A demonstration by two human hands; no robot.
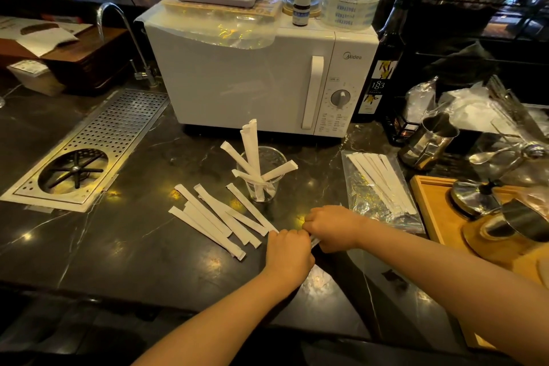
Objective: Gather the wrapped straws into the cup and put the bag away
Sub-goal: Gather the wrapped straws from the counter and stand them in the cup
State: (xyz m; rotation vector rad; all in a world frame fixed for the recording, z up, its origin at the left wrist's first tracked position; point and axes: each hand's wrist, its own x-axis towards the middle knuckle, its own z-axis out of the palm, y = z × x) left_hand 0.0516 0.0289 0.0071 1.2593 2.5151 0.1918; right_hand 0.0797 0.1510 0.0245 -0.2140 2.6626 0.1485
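- Head view, cup: a clear cup (261, 175) stands upright on the dark counter (104, 246), in front of the microwave (255, 80). It holds a handful of wrapped straws (251, 148), some upright, some leaning over the rim. This part of the task is under way, not finished.
- Head view, loose straws: a fan of wrapped straws (214, 217) lies flat on the counter, left of and near the cup. All of these remain to be gathered.
- Head view, bag: the clear bag (377, 187) lies flat to the right of the cup, beside a wooden tray (427, 205), with several straws (383, 181) inside it. It is neither emptied nor put away.
- Head view, hands: the left hand (288, 249) and right hand (332, 227) meet close together at the near end of the fan. Both are curled closed on a wrapped straw (315, 242) that shows between them; how many each grips cannot be told.
- Judgement: roughly a third of the visible straws are in the cup.
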